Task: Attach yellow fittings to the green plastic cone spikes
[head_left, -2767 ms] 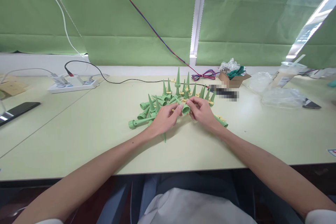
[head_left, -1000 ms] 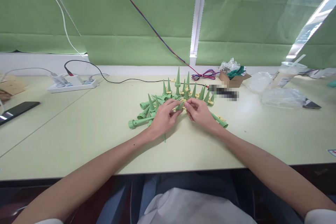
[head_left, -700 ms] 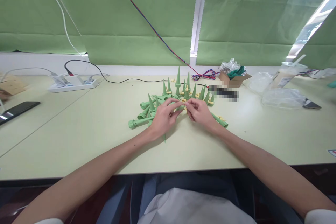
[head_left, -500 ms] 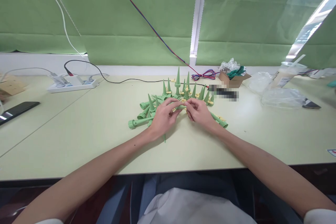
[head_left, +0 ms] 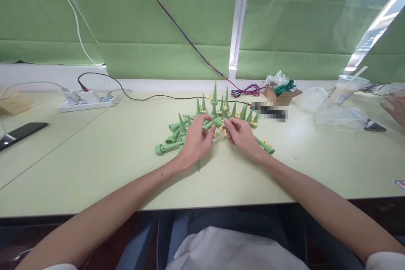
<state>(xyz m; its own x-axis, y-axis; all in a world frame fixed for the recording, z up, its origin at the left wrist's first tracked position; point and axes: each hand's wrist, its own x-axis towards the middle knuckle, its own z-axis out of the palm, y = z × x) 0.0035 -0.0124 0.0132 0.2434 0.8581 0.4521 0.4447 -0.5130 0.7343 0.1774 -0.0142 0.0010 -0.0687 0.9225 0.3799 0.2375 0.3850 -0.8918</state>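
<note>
My left hand [head_left: 198,138] is closed round a green plastic watering spike [head_left: 217,122], its wide capped end pointing right. Against that end, my right hand [head_left: 238,133] pinches a small yellow valve [head_left: 222,126], mostly covered by the fingertips. The two hands almost meet over the middle of the table. Around and behind them are several more green spikes; some stand point up, such as the tall one [head_left: 214,93]. Others lie on their sides left of my left hand, like the long spike [head_left: 167,147]. Small yellow valves [head_left: 254,124] are scattered among them.
At the back left is a white power strip [head_left: 88,102], with a phone [head_left: 23,134] nearer. A small carton [head_left: 281,96] with plastic wrap, a coiled cable [head_left: 248,90] and a drink cup [head_left: 340,93] stand behind on the right. Another person's hand [head_left: 395,107] shows at the right edge.
My left hand has turned the spike so its wide end now shows between my hands. Its fingers have shifted slightly left. Another person's hand has appeared at the far right.
</note>
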